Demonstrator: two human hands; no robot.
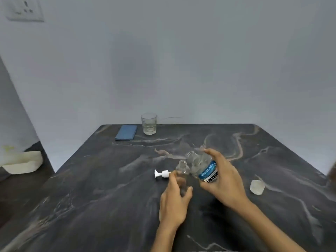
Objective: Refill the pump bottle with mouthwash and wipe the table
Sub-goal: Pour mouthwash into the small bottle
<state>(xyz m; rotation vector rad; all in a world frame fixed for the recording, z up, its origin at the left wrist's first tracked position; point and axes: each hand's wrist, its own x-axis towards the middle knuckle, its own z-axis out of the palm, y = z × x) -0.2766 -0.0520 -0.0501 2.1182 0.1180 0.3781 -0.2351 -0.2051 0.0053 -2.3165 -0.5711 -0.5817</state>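
table [109, 188]: I see dark veined stone, smooth, dull sheen
bottle [204, 168]: clear plastic, glossy paper label
pump [161, 174]: white plastic
glass [148, 123]: clear glass
cloth [126, 132]: blue, matt fabric

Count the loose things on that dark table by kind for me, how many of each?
Bottles: 2, the pump bottle and the mouthwash bottle
Pump head: 1
Bottle cap: 1
Drinking glass: 1
Blue cloth: 1
Total: 6
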